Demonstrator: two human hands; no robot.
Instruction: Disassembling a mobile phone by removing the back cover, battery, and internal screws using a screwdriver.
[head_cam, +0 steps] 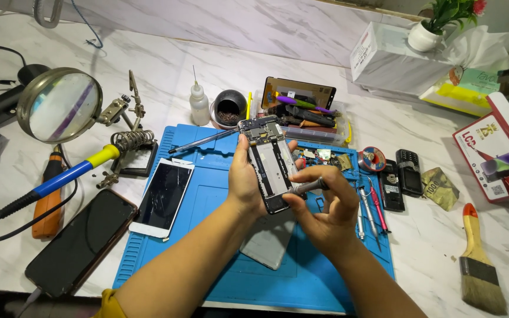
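Observation:
My left hand [244,182] holds an opened phone frame [269,159] upright over the blue work mat [207,200], its bare circuit boards facing me. My right hand [325,206] grips a slim grey screwdriver [308,186] whose tip touches the lower part of the phone frame. Under the hands a grey back cover [269,241] lies flat on the mat. A white phone with a cracked dark screen [163,197] rests at the mat's left edge.
A black phone [81,241], a soldering iron with a blue and yellow handle [60,176], a magnifier [60,106] and an iron stand sit left. Tweezers, two small black phones [402,174], a paintbrush [478,265] and boxes lie right; a tool tray [307,118] stands behind.

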